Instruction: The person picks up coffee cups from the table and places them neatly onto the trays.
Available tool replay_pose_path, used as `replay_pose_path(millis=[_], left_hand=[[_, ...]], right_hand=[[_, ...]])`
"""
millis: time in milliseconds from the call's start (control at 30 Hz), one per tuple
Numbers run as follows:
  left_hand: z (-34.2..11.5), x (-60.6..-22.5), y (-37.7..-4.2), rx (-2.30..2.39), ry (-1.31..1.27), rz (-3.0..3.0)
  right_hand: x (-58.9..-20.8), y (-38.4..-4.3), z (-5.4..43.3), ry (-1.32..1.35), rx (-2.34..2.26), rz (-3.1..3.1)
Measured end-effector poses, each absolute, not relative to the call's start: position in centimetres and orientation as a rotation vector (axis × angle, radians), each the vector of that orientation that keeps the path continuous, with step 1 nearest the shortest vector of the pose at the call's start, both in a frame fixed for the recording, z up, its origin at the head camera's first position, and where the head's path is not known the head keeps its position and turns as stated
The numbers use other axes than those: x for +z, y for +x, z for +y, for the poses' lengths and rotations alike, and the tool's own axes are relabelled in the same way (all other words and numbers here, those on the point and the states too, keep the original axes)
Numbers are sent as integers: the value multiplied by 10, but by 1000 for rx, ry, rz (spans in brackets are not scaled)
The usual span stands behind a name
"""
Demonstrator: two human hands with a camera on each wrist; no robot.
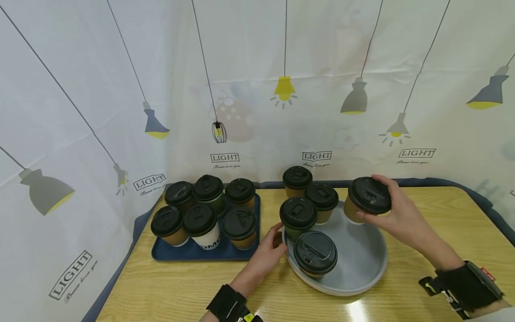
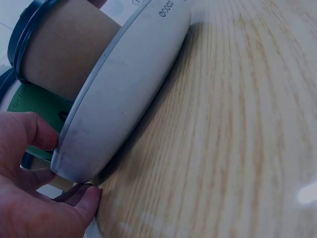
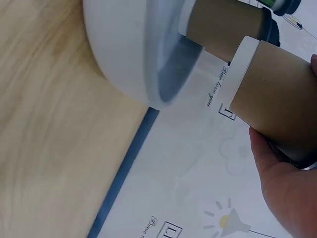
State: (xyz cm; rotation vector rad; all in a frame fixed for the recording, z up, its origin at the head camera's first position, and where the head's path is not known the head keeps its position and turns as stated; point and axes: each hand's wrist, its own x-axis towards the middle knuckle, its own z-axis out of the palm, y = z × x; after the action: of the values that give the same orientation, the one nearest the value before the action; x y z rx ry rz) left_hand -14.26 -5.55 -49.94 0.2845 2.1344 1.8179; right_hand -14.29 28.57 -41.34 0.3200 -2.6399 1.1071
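My right hand (image 1: 402, 214) grips a brown paper coffee cup (image 3: 277, 94) with a black lid, thumb and fingers around its upper part. The cup is held above the back right of a round grey tray (image 1: 362, 264), its white base tilted toward the tray in the right wrist view. At the tray's left edge, my left hand (image 1: 265, 252) holds the rim, fingertips against its side (image 2: 114, 94). On the tray stand a green cup (image 1: 295, 233), a front brown cup (image 1: 315, 255) and another brown cup (image 1: 323, 216), all black-lidded.
Left of the round tray is a blue rectangular tray (image 1: 193, 256) bearing several lidded cups, among them a white one (image 1: 209, 239). Another brown cup (image 1: 295, 191) stands at the back, near the table edge. A lamp-print curtain (image 1: 257, 112) hangs behind the wooden table (image 1: 193, 290).
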Motion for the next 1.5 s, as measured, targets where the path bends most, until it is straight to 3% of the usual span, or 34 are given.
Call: replay_pose_path(millis=[833, 1500], left_hand=[[-56, -500, -140, 1847, 280, 2111], [-55, -500, -140, 1838, 266, 2100]], right_hand=[[-457, -150, 280, 358, 1089, -2716], [-456, -149, 284, 280, 1126, -2831]])
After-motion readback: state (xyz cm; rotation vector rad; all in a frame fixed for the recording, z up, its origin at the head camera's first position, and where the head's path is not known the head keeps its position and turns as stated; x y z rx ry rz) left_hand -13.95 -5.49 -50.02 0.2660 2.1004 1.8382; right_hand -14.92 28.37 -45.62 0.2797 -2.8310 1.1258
